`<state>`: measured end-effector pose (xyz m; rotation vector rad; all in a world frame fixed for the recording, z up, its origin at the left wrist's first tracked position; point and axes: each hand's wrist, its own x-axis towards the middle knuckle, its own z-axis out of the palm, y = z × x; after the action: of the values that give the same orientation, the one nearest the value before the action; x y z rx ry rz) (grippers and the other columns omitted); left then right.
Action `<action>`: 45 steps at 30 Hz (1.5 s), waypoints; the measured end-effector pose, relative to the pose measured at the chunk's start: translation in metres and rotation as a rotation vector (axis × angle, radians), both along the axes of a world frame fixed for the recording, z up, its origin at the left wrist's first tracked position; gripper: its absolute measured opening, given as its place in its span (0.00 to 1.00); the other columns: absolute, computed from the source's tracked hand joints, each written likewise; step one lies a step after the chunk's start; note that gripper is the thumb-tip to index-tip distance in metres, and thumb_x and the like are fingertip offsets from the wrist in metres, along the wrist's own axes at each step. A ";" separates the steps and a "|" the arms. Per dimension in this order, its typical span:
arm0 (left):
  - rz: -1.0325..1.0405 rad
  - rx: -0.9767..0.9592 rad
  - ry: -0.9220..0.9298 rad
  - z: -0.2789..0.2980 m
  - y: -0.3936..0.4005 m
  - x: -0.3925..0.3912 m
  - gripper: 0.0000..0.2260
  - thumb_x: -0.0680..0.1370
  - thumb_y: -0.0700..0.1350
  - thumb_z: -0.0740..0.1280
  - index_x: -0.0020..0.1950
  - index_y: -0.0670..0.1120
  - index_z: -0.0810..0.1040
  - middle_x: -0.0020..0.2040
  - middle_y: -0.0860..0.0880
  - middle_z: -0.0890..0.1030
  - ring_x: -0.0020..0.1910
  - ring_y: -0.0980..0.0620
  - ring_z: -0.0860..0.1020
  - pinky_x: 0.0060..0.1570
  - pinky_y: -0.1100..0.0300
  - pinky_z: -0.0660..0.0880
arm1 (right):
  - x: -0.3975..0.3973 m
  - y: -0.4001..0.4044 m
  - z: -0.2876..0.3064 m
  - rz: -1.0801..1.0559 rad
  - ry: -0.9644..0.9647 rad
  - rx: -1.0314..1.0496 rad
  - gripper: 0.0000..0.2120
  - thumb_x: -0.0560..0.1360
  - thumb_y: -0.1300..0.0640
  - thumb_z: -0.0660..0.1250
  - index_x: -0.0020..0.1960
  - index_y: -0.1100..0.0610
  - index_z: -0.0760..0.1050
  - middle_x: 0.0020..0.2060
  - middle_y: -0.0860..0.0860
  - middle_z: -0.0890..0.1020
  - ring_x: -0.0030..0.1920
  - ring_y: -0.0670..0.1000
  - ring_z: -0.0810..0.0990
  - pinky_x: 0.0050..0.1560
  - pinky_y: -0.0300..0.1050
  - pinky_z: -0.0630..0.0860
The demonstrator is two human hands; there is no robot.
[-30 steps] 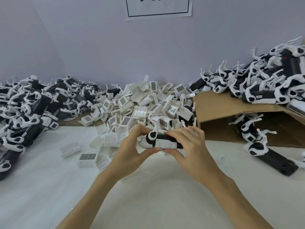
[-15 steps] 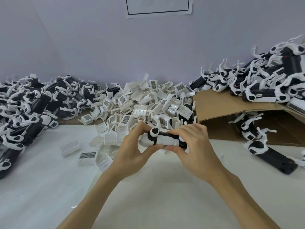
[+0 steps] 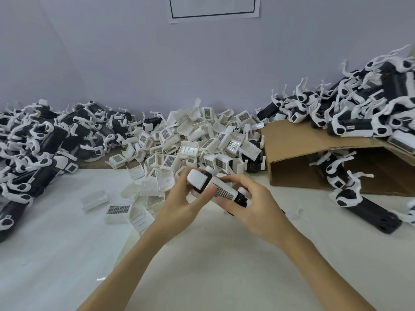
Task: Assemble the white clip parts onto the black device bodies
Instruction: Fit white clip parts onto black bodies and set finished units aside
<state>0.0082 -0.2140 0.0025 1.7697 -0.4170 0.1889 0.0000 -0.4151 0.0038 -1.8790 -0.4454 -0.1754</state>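
Since a moment ago the black-and-white plastic device body (image 3: 216, 187) has tilted, grille side up. It sits above the white table (image 3: 67, 254), before the heap of white plastic clip parts (image 3: 193, 140). Left hand (image 3: 179, 206) and right hand (image 3: 251, 207) fingers grip its ends.

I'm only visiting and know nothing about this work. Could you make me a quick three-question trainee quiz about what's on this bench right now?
1. True or false: both hands hold the same device.
2. Which pile lies straight behind the hands? A) loose white clip parts B) screws C) cables
3. Fill in: the heap at the right rests on a bent sheet of ____.

Key: 1 true: left hand and right hand both grip it. 2 A. 3 cardboard.
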 end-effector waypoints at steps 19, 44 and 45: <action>0.001 0.068 0.010 0.007 0.010 0.006 0.21 0.77 0.66 0.68 0.67 0.59 0.77 0.60 0.56 0.84 0.60 0.53 0.82 0.60 0.58 0.78 | 0.003 -0.007 -0.003 -0.059 -0.049 -0.041 0.19 0.74 0.45 0.74 0.63 0.41 0.77 0.51 0.43 0.85 0.52 0.48 0.84 0.53 0.47 0.82; -0.101 0.377 -0.426 0.001 0.016 0.008 0.08 0.81 0.39 0.74 0.58 0.48 0.84 0.71 0.48 0.72 0.72 0.42 0.74 0.66 0.43 0.73 | 0.004 -0.007 -0.003 0.137 0.059 -0.099 0.15 0.84 0.45 0.62 0.70 0.39 0.75 0.65 0.36 0.80 0.68 0.43 0.77 0.70 0.48 0.71; -0.120 0.381 -0.447 0.000 0.016 0.009 0.08 0.81 0.38 0.73 0.58 0.47 0.83 0.72 0.47 0.71 0.73 0.41 0.73 0.67 0.42 0.73 | 0.006 -0.011 -0.004 0.139 0.030 -0.167 0.14 0.85 0.49 0.64 0.69 0.41 0.76 0.65 0.36 0.80 0.69 0.42 0.76 0.72 0.49 0.69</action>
<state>0.0167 -0.1985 0.0022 2.0659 -0.9280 0.4470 0.0063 -0.4258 0.0002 -2.0029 -0.5829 -0.0176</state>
